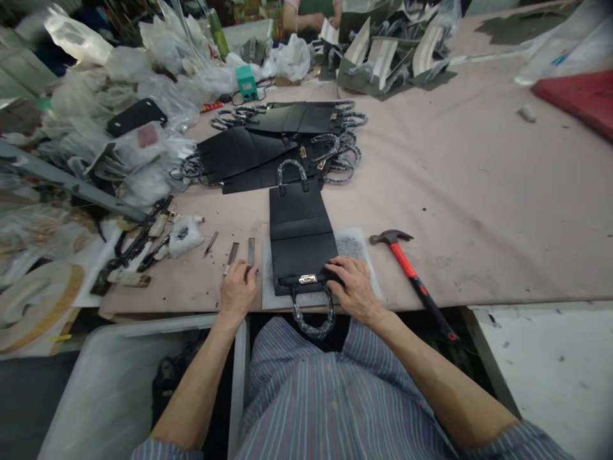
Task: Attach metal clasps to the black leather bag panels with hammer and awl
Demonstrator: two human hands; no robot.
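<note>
A black handbag panel (301, 220) lies flat on a pale board (352, 239), its plastic-wrapped handles at the far and near ends. Across its near end runs a black strap (287, 280) with a metal clasp (308, 279). My right hand (353, 287) is closed on the strap's right end, fingers bent over the panel's edge. To the left of the board, my left hand (238, 289) rests on the table with curled fingers. It is at the near ends of two flat metal tools (251, 250); what its fingertips hold is hidden.
A claw hammer (414, 281) lies right of the board, its handle past the table edge. More black bag panels (249, 153) are stacked beyond. Plastic bags (167, 96) crowd the left, above a white bin (119, 383). Another person's hands (313, 22) show at the far side.
</note>
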